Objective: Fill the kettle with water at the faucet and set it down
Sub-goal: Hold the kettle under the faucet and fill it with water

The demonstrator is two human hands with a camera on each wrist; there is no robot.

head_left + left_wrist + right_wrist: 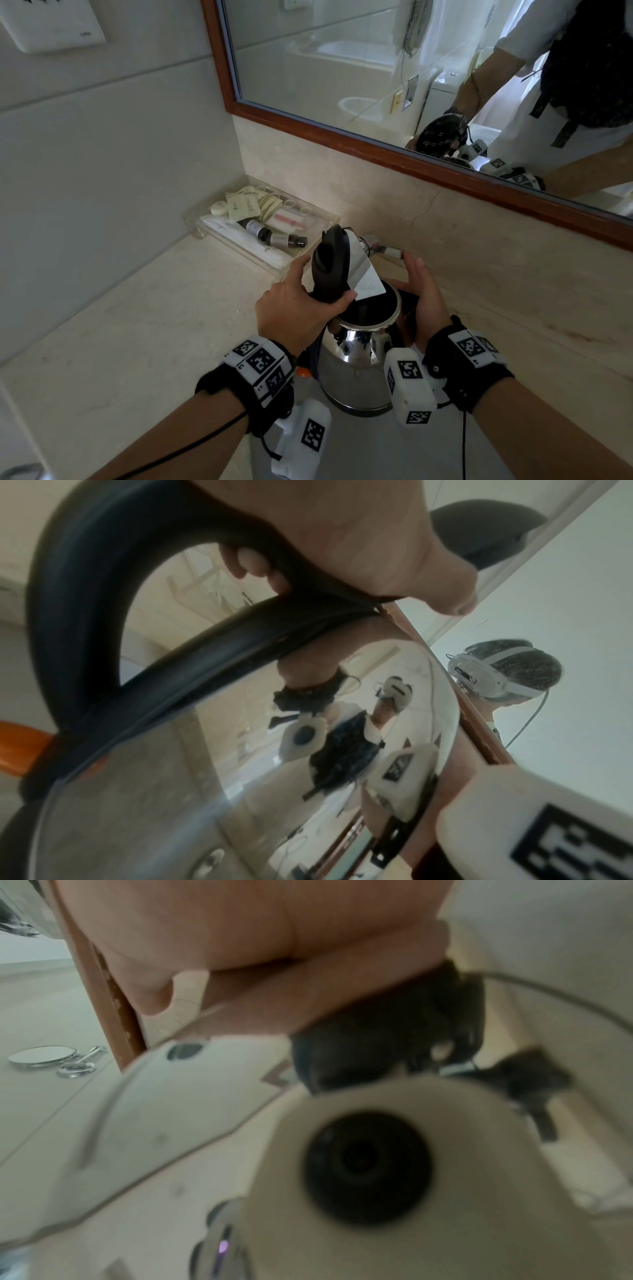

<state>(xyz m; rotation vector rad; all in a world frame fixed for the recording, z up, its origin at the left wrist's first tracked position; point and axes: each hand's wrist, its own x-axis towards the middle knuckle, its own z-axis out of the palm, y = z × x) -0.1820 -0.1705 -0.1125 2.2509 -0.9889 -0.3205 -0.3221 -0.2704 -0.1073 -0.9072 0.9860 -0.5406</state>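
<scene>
- While my left hand wrapped its fingers round the black handle, the kettle hung just above the worktop, so the weight sat in one firm grip.
- My thumb lay forward along the top of the handle, near the hinge, which I judged helped keep the lid standing upright and the mouth uncovered for filling.
- My right hand lay against the far side of the steel body with its fingers straight and together, gripping nothing; it was there to steady the kettle, not to carry it.
- A shiny metal fitting showed just behind the raised lid; I took it for the faucet, though it was mostly hidden.
- Inside, the kettle looked dark, and I could not tell whether any water was in it.
- A clear tray of small bottles and sachets sat near the kettle on the left, back against the wall, out of my path.
- My guess was that filling had not yet begun.
</scene>
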